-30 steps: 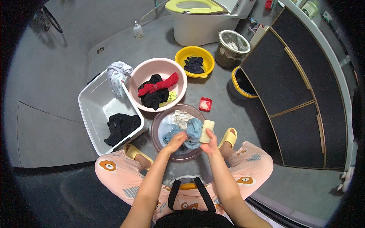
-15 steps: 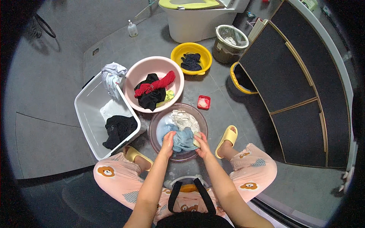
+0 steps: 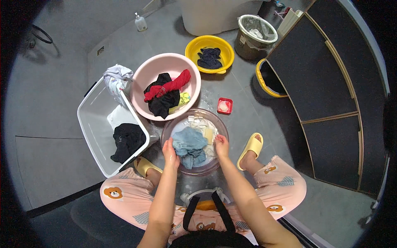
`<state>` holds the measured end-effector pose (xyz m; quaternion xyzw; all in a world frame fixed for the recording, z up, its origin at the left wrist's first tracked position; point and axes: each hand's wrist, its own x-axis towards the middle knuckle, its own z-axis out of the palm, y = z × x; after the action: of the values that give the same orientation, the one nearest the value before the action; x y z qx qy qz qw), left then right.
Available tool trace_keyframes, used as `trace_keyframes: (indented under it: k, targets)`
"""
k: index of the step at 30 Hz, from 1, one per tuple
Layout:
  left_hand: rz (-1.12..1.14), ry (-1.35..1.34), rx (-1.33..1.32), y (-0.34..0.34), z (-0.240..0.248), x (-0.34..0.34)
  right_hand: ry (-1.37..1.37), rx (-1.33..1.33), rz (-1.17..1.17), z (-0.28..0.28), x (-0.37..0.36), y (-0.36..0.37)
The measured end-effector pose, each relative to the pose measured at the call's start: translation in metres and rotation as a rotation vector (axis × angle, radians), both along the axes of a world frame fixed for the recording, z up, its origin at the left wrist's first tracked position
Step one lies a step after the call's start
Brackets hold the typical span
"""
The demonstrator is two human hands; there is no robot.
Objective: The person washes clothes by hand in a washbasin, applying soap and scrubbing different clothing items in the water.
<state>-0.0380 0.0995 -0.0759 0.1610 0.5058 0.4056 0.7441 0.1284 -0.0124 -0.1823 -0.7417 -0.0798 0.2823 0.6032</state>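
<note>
A translucent purplish basin (image 3: 164, 153) of cloudy water stands between my feet. In it lies a wet blue-grey cloth (image 3: 189, 142), bunched over the left and middle. My left hand (image 3: 171, 154) touches the cloth's left edge, its fingers fairly straight and apart from the thumb. A pale yellow bar of soap (image 3: 209, 135) rests on white cloth (image 3: 201, 122) at the basin's right side. Just right of the soap is my right hand (image 3: 222, 146), by the basin's right rim, fingers loosely bent and nothing visible in them.
A pink basin (image 3: 142, 66) of red, black and yellow clothes stands behind. Left is a white tub (image 3: 92, 136) with black clothing. A yellow basin (image 3: 190, 62) holds dark cloth. A red dish (image 3: 224, 106), trash bin (image 3: 243, 43) and dark cabinet (image 3: 308, 74) are on the right.
The soap has left my right hand and lies on the white cloth. My hands have moved apart, and the blue-grey cloth has shifted left and spread out. The view has tilted slightly down.
</note>
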Motion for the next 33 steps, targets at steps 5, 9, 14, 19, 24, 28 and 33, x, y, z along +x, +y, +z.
trace_keyframes:
  k: [5, 9, 14, 19, 24, 28, 33]
  targets:
    - [-0.002, -0.054, 0.002, -0.002, -0.01, -0.003, 0.556, -0.037, 0.114, 0.008, -0.006, -0.002]
    - [-0.134, -0.036, 0.105, -0.012, -0.007, -0.002, 1.072, -0.119, 0.122, 0.065, -0.042, 0.024]
    - [-0.199, 0.166, 0.512, -0.01, 0.036, 0.016, 0.729, 0.197, 0.005, 0.108, -0.045, 0.029]
    - [-0.185, 0.532, 0.973, -0.023, 0.073, 0.023, 0.806, 0.384, -0.098, 0.154, -0.039, 0.041]
    - [-0.411, 0.624, 1.415, -0.087, 0.108, 0.036, 0.358, -0.114, 0.319, 0.157, -0.037, 0.046]
    - [-0.215, 0.871, 1.207, -0.038, 0.099, 0.038, 0.927, 0.444, 0.193, 0.179, -0.066, 0.042]
    - [-0.401, 0.578, 0.699, 0.009, 0.093, 0.019, 0.824, 0.198, 0.308, 0.26, -0.082, 0.041]
